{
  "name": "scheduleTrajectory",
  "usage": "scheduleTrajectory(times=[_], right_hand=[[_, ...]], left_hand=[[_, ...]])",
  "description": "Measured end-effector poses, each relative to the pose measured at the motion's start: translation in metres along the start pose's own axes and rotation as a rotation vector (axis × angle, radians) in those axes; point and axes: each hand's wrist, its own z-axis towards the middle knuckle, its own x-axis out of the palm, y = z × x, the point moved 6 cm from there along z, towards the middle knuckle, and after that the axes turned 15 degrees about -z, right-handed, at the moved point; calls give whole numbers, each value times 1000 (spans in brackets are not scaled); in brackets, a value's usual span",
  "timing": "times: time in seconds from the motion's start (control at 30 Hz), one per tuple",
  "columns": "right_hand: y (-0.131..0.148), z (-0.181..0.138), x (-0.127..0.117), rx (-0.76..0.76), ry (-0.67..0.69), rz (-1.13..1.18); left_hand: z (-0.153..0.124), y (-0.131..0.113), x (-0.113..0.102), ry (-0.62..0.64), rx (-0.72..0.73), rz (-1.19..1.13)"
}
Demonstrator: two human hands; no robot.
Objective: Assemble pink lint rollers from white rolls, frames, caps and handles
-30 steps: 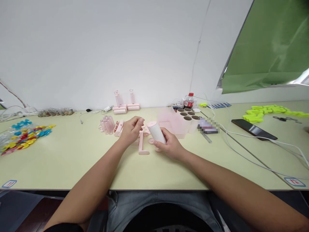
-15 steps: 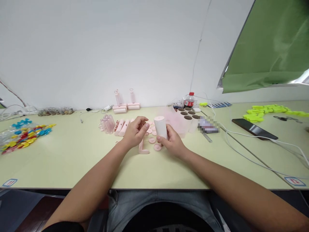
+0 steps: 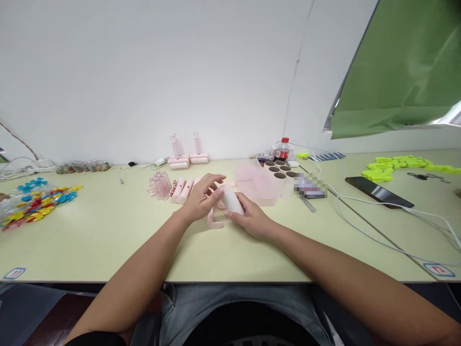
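My right hand point(image 3: 254, 218) is wrapped round a white roll point(image 3: 233, 203), which tilts with its upper end toward my left hand. My left hand point(image 3: 202, 197) is at that end, thumb and forefinger apart; whether the thumb touches the roll I cannot tell. Below my left hand is a pale pink L-shaped part point(image 3: 215, 224) on the table. A pink disc point(image 3: 221, 205) shows partly between the hands, the others being mostly hidden. Left of my hand lie pink cases point(image 3: 185, 190) with heart-shaped cut-outs and a bunch of clear pink tubes point(image 3: 160, 185).
Behind stand two pink pieces with heart loops point(image 3: 175, 145) near pink rolls point(image 3: 189, 161). To the right are a pink plastic bag point(image 3: 257, 182), several hollow tubes point(image 3: 280, 169), a cola bottle point(image 3: 282, 150), cables and a phone point(image 3: 379, 192). Colourful plastic parts point(image 3: 39, 204) lie left.
My right hand has tipped the roll from upright to leaning left, bringing its upper end to my left hand. My left hand has shifted slightly right.
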Motion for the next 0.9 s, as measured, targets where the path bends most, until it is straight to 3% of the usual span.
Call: scheduleTrajectory(times=[0.13, 0.67, 0.9], right_hand=[[5, -1, 1, -49, 15, -48], [-2, -1, -4, -28, -88, 99], [-4, -1, -6, 3, -116, 154]], left_hand=[[-2, -10, 8, 142, 19, -10], [1, 11, -5, -23, -206, -294], [0, 23, -7, -65, -282, -291]])
